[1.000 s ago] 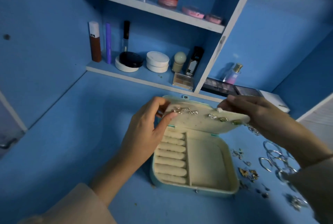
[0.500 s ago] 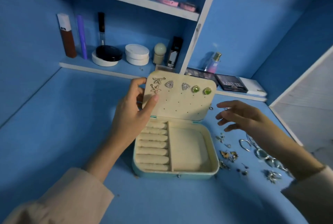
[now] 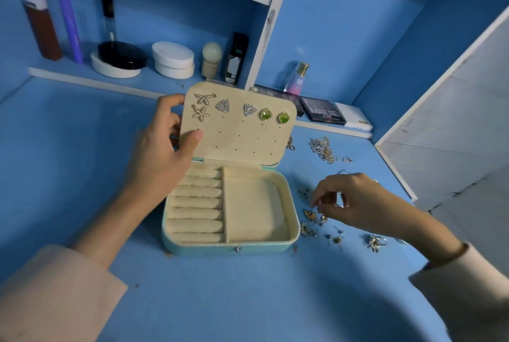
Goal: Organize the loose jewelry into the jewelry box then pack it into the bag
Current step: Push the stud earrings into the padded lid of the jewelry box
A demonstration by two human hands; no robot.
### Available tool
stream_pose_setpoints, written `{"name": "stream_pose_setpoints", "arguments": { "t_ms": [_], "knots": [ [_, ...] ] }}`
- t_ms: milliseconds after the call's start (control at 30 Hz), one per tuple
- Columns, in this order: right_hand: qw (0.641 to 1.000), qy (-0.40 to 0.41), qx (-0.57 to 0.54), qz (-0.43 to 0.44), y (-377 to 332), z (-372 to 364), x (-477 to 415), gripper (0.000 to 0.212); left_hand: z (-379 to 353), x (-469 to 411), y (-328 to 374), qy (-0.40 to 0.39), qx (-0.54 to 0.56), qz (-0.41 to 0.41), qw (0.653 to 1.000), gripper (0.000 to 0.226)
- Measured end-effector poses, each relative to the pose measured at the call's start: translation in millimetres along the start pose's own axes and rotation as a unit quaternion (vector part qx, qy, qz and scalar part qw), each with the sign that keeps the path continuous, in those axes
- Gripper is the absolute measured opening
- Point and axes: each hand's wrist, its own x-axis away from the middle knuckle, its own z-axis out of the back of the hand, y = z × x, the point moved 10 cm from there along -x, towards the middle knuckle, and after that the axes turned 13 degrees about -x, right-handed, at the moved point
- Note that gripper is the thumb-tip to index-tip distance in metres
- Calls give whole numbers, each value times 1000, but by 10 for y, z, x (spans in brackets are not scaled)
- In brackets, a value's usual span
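Head view, one jewelry box (image 3: 292, 233), six earrings (image 3: 222, 106) on its lid (image 3: 242, 140)

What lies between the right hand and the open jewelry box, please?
In the head view, a few small loose jewelry pieces lie on the blue tabletop between the right hand and the jewelry box.

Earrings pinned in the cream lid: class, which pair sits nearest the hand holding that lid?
The gold flower-shaped pair, stacked one above the other at the cream lid's left edge beside the left hand; the silver triangles and green stones lie further right.
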Motion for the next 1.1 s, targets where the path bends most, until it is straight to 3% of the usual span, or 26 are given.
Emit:
{"name": "stream_pose_setpoints", "arguments": {
  "t_ms": [633,1100],
  "knots": [
    [998,-14,68,-7,24,-87,-71,6,-22,0,-4,-10,3,-4,1000,40],
    [997,60,47,14,13,0,-58,4,-6,-1,6,-7,-4,-4,1000,40]
  ]
}}
